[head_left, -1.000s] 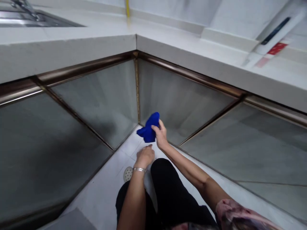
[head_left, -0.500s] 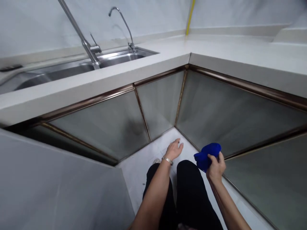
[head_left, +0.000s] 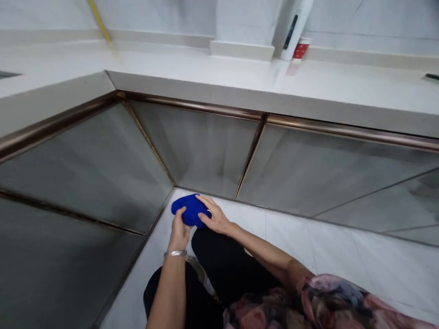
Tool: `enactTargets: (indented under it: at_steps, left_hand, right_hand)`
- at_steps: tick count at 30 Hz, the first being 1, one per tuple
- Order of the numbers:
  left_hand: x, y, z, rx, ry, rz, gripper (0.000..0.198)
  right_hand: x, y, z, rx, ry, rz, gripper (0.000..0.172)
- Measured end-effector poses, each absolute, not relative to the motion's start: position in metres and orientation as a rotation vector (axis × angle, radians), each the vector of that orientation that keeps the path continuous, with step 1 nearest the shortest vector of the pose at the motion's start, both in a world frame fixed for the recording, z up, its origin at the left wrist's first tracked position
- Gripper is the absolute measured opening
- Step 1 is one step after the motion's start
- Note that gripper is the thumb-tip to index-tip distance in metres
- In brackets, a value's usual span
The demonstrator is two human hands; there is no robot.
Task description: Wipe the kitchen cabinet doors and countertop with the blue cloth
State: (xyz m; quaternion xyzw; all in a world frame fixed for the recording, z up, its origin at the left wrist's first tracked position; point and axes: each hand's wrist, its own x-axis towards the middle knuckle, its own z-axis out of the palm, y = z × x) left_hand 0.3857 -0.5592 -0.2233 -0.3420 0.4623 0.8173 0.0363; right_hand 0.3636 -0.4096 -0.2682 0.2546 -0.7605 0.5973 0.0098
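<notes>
A folded bright blue cloth (head_left: 190,209) is held between both hands, low over the floor and just above my knees. My left hand (head_left: 179,226), with a silver bracelet at the wrist, grips its lower left side, thumb on top. From the right, my right hand (head_left: 213,216) pinches the cloth's right side between thumb and fingers. Parts of the fingers are hidden under the fabric. Close beyond the cloth is the inner corner where the cabinet doors (head_left: 200,155) meet.
White countertop (head_left: 164,59) runs along the top, its edge jutting over the cabinets. On it stand a tall white object (head_left: 297,29) and a red-and-white cup (head_left: 302,49). A yellow pipe (head_left: 99,20) rises at the wall. Pale tiles cover the floor (head_left: 288,228).
The view has swung right, taking the sink and faucets out of sight. My left hand, free before, now holds the blue cloth together with my right hand.
</notes>
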Motion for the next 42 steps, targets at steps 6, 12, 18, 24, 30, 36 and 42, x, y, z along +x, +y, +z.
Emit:
enactTargets:
  at_steps: [6, 12, 18, 24, 30, 36, 42]
  left_hand:
    - [0.387, -0.596, -0.218, -1.329, 1.321, 2.715, 0.018]
    - [0.38, -0.62, -0.229, -1.544, 1.567, 2.619, 0.019]
    - [0.376, -0.615, -0.234, -1.596, 1.749, 2.496, 0.029]
    - [0.38, -0.617, -0.237, -1.662, 1.831, 2.394, 0.029]
    - [0.378, -0.618, -0.245, -1.592, 2.076, 2.216, 0.032]
    - [0.386, -0.614, -0.245, -1.423, 2.18, 2.216, 0.039]
    - [0.379, -0.611, -0.249, -1.351, 2.228, 2.229, 0.045]
  right_hand:
    - [0.34, -0.317, -0.3, 0.3, -2.396, 1.538, 0.054]
    - [0.286, -0.226, -0.215, 0.409, -2.204, 0.578, 0.06]
    - [0.247, -0.208, -0.125, 0.209, -2.12, 0.126, 0.075]
    - [0.241, -0.223, -0.115, 0.156, -2.165, 0.091, 0.082]
    - [0.243, -0.234, -0.13, 0.142, -2.189, 0.091, 0.079]
    - [0.265, -0.228, -0.17, 0.361, -2.297, 0.047, 0.07]
    - [0.25, -0.195, -0.145, 0.522, -2.375, -0.147, 0.058]
